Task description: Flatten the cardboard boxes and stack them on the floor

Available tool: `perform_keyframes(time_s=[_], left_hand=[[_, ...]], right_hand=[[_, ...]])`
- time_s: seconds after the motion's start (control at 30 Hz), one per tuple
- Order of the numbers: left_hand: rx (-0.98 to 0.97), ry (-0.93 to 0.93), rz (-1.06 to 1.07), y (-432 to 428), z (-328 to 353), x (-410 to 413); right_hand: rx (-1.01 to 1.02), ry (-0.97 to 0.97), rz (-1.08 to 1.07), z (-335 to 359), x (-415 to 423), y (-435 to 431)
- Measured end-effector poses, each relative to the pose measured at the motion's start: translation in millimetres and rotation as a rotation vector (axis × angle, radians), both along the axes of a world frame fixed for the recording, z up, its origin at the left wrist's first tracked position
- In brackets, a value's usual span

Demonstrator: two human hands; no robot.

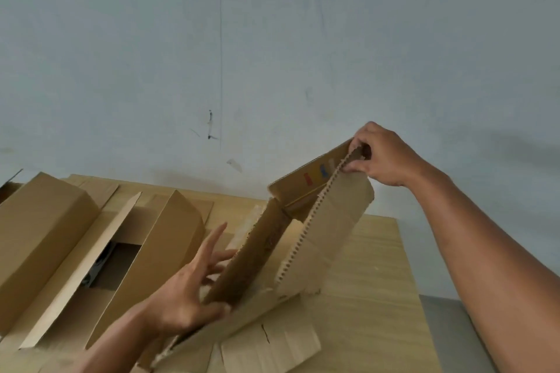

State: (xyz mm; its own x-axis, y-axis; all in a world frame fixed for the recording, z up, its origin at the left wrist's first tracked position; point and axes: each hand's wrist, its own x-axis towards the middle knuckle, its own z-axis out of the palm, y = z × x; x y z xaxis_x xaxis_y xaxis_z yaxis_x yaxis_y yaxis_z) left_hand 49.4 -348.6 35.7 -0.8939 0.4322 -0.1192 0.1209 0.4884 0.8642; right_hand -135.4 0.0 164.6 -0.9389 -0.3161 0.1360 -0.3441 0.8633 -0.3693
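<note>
A small brown cardboard box (327,230) is tilted up above the wooden table (378,281), partly pulled open, with a serrated tear edge running down its middle. My right hand (378,154) pinches its top corner near the wall. My left hand (188,291) holds the lower left wall of the same box, thumb under the edge and fingers spread along the side. Loose flaps (272,345) of the box lie flat on the table near me.
A large open cardboard box (127,257) lies on the table to the left, a dark object showing inside it. Another closed box (39,230) stands at the far left. A pale wall (272,54) rises behind; grey floor (454,330) shows at the right.
</note>
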Motion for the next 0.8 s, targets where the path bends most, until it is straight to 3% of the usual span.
perform_keyframes(time_s=[0.3, 0.4, 0.47, 0.57, 0.7, 0.8], left_hand=[[-0.073, 0.25, 0.39, 82.1, 54.8, -50.1], [-0.13, 0.312, 0.304, 82.0, 58.4, -57.2], [-0.053, 0.283, 0.248, 77.5, 60.0, -55.8], [0.134, 0.196, 0.255, 65.5, 59.8, -55.2], [0.377, 0.103, 0.274, 48.3, 60.3, -57.7], [0.482, 0.047, 0.304, 48.0, 58.5, -58.5]], right_hand=[[-0.1, 0.273, 0.042, 43.8, 43.5, -42.3], [-0.275, 0.258, 0.048, 50.6, 48.7, -35.6], [-0.36, 0.18, 0.035, 51.7, 47.9, -19.0], [-0.41, -0.116, -0.048, 50.6, 49.3, 16.0], [-0.239, -0.355, -0.317, 46.7, 52.4, 65.2], [-0.482, -0.431, -0.216, 47.3, 60.2, 95.6]])
